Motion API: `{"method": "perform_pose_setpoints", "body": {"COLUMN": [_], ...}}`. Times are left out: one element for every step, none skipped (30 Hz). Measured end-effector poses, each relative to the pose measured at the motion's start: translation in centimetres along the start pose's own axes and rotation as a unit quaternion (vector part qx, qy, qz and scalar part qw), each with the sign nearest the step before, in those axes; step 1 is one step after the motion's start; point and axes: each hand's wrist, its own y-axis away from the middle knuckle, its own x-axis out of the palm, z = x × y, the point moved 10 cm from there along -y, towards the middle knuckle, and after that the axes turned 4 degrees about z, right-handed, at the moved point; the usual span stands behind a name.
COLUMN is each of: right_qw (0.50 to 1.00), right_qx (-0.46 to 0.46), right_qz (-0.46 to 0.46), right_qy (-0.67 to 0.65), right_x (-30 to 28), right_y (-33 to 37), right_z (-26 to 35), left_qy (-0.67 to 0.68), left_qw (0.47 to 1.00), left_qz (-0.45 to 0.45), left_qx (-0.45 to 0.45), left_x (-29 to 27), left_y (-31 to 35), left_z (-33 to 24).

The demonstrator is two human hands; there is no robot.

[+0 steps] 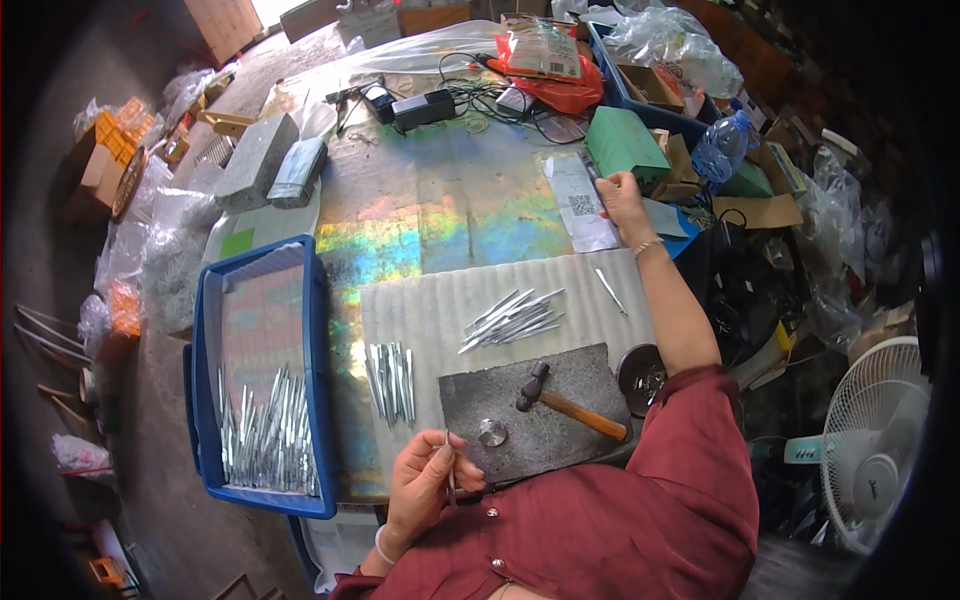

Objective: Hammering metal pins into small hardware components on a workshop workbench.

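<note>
In front of my body, my left hand (428,478) is closed in a pinch on a thin metal rod (449,440), held nearly upright. My right hand (626,208) reaches far forward to the right, fingers curled at the edge of a white paper sheet with a printed square code (581,206); what they grip is hidden. Below my left hand's reach lies a dark metal plate (535,455) bearing a hammer (570,402) with a wooden handle and a small round metal piece (492,432). Loose silver rods (512,320) lie beyond the plate; another row of rods (391,384) lies left.
A blue tray (322,380) at left holds many rods. One single rod (611,291) lies apart on the foam sheet (420,300). A round dark dish (641,374) sits by my right arm. Beyond are a green box (627,146), cables and a grey block (256,162); a fan (872,445) stands right.
</note>
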Motion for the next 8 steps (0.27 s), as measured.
{"method": "perform_pose_setpoints", "body": {"right_qw": [1.0,0.982,0.928,0.928,0.881,0.821,0.809,0.792], "right_qx": [0.0,0.022,0.048,0.055,0.035,0.017,0.001,-0.013], "right_qz": [0.008,0.09,0.169,0.178,0.226,0.269,0.311,0.353], "right_qy": [0.005,-0.165,-0.33,-0.324,-0.415,-0.503,-0.499,-0.498], "right_x": [-0.9,-0.3,0.7,0.8,1.4,1.7,1.9,2.2], "right_y": [0.9,2.3,4.2,6.1,8.5,10.5,12.4,14.3], "right_z": [0.6,1.3,2.5,3.0,4.6,6.1,7.0,7.9], "left_qy": [0.008,0.009,0.011,0.021,0.023,0.026,0.037,0.028], "left_qw": [1.0,1.0,1.0,1.0,1.0,0.999,0.999,0.999], "left_qz": [-0.006,0.0,0.003,-0.006,-0.002,0.0,0.005,0.013], "left_qx": [0.002,0.001,-0.001,0.0,-0.01,-0.02,-0.025,-0.029], "left_x": [-0.1,0.1,0.2,-0.1,-0.2,-0.3,0.0,0.2], "left_y": [0.0,0.1,0.2,0.1,-0.1,-0.3,-0.6,-0.7], "left_z": [-0.1,-0.1,0.0,0.2,0.5,0.8,1.0,1.0]}}
